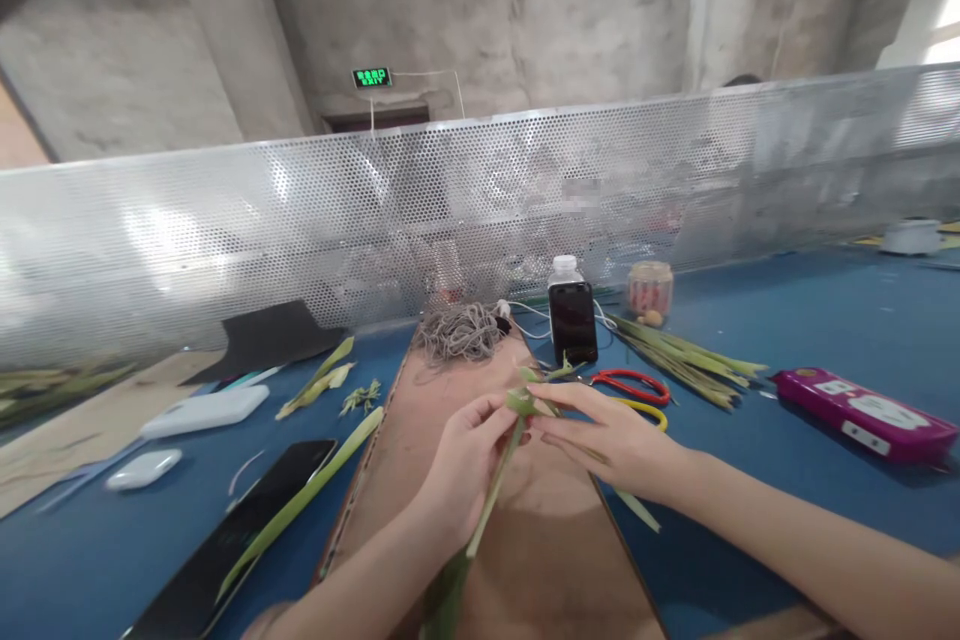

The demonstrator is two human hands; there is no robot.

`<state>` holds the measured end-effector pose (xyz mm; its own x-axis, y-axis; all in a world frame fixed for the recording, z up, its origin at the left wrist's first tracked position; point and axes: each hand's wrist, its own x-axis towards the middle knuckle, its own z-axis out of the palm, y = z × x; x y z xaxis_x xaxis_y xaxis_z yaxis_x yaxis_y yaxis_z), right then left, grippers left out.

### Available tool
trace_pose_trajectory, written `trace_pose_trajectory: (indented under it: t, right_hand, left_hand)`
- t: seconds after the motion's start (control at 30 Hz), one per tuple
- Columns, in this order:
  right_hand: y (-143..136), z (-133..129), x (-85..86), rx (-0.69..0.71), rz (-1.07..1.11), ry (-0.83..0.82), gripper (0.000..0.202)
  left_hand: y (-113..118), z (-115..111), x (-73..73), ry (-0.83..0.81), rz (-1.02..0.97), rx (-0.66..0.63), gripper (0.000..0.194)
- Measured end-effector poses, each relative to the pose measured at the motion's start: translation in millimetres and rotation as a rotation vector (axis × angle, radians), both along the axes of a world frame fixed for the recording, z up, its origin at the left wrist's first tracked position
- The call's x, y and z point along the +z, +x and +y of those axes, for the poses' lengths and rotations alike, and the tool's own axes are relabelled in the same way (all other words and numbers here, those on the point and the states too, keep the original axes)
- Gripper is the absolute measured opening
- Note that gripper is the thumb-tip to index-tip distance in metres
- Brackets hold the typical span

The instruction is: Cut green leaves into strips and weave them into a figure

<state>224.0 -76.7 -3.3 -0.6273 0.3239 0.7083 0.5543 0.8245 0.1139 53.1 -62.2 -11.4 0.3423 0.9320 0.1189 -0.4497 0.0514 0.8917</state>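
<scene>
Both my hands meet above the middle of a long brown cardboard strip (555,540). My left hand (466,460) pinches a small folded piece of green leaf (520,401) between thumb and fingers. On its other side, my right hand (619,435) grips the same leaf with its fingertips. From the fold, a long narrow leaf strip (495,490) trails down past my left hand toward the front edge. Just behind my right hand lie scissors with a red handle loop (634,378) and a yellow loop (649,410); their blades are mostly hidden.
Grey yarn (461,332) is heaped at the strip's far end. Behind stand a phone (574,322), a bottle (565,267) and a jar (649,290). Leaf strips (690,360) and a purple case (862,410) lie right; a black tablet-like device (240,530) lies left. A perforated metal screen (337,210) spans the back.
</scene>
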Motion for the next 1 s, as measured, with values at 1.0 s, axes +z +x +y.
trace_pose_trajectory:
  t: [1.0]
  right_hand:
    - [-12.2,7.7,-10.7,0.094,0.668,-0.730,0.025]
  left_hand:
    - [1.8,1.4,3.2,-0.031,0.172,0.031,0.013]
